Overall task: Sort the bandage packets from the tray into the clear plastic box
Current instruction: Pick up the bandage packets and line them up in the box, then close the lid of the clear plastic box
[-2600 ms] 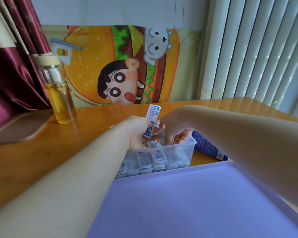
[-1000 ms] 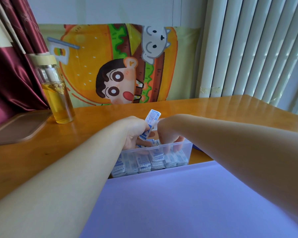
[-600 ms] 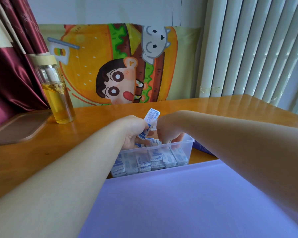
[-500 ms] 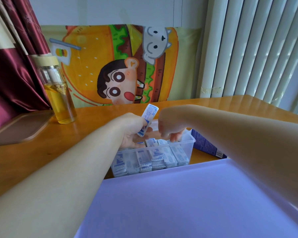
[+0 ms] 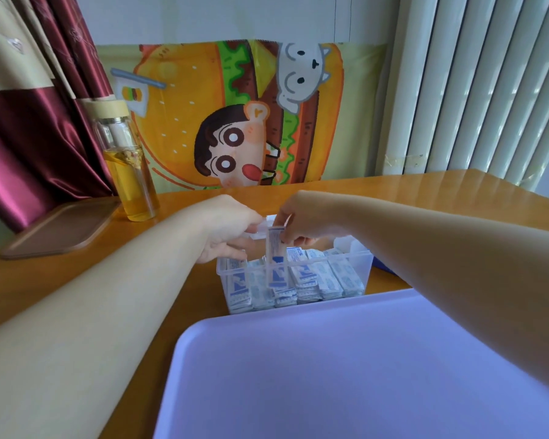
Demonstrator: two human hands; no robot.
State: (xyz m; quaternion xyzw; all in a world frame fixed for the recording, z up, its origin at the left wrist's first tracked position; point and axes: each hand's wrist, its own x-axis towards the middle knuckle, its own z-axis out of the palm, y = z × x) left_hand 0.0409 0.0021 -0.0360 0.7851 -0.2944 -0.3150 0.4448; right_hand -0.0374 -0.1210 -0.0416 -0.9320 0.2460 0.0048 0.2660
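Head cam: clear plastic box (image 5: pixel 346 256) sits on the worktop (image 5: pixel 425 191), at 12 o'clock from the lavender tray (image 5: pixel 346 375) and close against its far edge. Right hand (image 5: pixel 305 223) is over the box and pinches the top end of one bandage packet (image 5: pixel 276 251) between thumb and fingers. The packet is upright, with its lower end down inside the box near the front wall, left of centre. The stacked packets (image 5: pixel 324 280) fill the box in rows, standing on edge. Left hand (image 5: pixel 229 229) is at the box's 10 o'clock corner with fingers curled over the rim. The thumb touches something pale and translucent, but I cannot tell if it actually grips anything. Both forearms are bare and reach in from 7 and 4 o'clock. A glass bottle (image 5: pixel 127 166) of yellow liquid stands at 10 o'clock from the box, with a brown board (image 5: pixel 61 229) at 9 o'clock of the bottle. A sliver of a blue item (image 5: pixel 382 267) shows at the box's 3 o'clock. A cartoon cloth (image 5: pixel 235 115) hangs at 12 o'clock.
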